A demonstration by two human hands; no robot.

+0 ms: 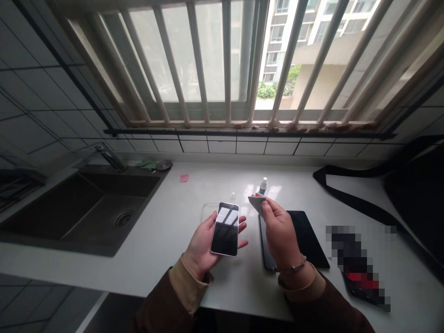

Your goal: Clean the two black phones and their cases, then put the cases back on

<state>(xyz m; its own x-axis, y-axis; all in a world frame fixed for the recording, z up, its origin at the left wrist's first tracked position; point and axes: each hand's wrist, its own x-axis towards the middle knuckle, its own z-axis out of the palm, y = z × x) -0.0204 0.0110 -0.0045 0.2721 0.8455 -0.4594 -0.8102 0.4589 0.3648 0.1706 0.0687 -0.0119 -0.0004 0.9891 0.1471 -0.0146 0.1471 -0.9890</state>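
I have both bare hands on my feed, well apart: the left hand (201,241) cradles a black-screened rectangular smartphone with a pale rim (225,231) face up on its palm, thumb at the near edge and fingers spread past the other, while the right hand (281,233) pinches a thin, flat grey piece, perhaps folded cloth (257,203), at the phone's two o'clock. I judge the step in hand to be readying the screen for wiping; the next move would call for lowering the grey piece flat onto the glass, with the left palm steady and pressure light. Counting, I get one phone, one grey piece, one white-topped blue bottle (263,185) upright at one o'clock, one tiny white bit (233,195) near twelve, one clear rectangular case (209,210) partly hidden at ten, one square pink paper note (183,178) at eleven, and one flat black tablet-like slab (310,240) at three. Toward four lies one pixelated dark-and-red item (360,273) that I cannot identify.
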